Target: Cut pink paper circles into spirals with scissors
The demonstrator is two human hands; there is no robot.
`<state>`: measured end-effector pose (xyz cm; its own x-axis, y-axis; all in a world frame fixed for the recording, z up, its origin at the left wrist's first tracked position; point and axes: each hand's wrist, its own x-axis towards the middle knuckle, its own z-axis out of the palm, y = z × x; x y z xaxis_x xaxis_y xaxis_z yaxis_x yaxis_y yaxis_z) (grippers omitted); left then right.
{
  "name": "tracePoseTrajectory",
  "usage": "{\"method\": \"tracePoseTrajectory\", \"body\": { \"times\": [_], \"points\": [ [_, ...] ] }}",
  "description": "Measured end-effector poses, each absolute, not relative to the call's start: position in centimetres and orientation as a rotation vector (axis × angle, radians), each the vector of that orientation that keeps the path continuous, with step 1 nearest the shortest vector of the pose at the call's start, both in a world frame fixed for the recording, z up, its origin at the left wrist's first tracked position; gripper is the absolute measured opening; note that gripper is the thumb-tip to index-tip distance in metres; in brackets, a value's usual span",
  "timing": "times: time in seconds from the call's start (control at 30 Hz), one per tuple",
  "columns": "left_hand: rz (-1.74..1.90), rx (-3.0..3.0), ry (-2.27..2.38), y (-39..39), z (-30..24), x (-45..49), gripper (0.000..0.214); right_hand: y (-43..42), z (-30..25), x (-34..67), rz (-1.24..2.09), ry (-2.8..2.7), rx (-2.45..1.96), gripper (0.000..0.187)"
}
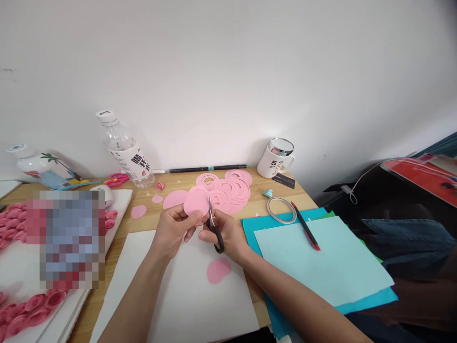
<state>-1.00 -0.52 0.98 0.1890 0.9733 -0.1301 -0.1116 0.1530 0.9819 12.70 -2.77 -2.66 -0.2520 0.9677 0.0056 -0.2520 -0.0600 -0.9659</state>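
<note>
My left hand (174,229) pinches a rounded piece of pink paper (195,202) over a white board (171,290). My right hand (225,233) grips black-handled scissors (217,234), whose blades point up and lie at the right edge of that pink paper. Just behind my hands lies a heap of pink paper rings (230,190), with spiral or ring-shaped cuts. Another rounded pink piece (218,271) rests on the white board below my right hand. Smaller pink pieces (138,212) lie on the table at the left.
On the left stand a clear bottle (124,152) and a board with pink paper flowers (35,309). At the back right is a white mug (273,159). Blue paper sheets (321,271), a tape roll (282,221) and a black-and-red pen (305,226) lie on the right.
</note>
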Motion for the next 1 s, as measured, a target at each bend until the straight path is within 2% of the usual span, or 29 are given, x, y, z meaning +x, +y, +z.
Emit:
{"method": "tracePoseTrajectory", "body": {
  "times": [0.6, 1.0],
  "points": [
    [1.087, 1.073, 1.056, -0.37, 0.9, -1.15, 0.024, -2.74, -2.71, 12.81, 1.515, -1.165, -0.992, 0.038],
    [1.11, 0.987, 0.965, -0.37, 1.05, -1.16, 0.02, -3.07, -2.49, 12.47, 1.555, -1.154, -1.057, 0.046]
  ]
}}
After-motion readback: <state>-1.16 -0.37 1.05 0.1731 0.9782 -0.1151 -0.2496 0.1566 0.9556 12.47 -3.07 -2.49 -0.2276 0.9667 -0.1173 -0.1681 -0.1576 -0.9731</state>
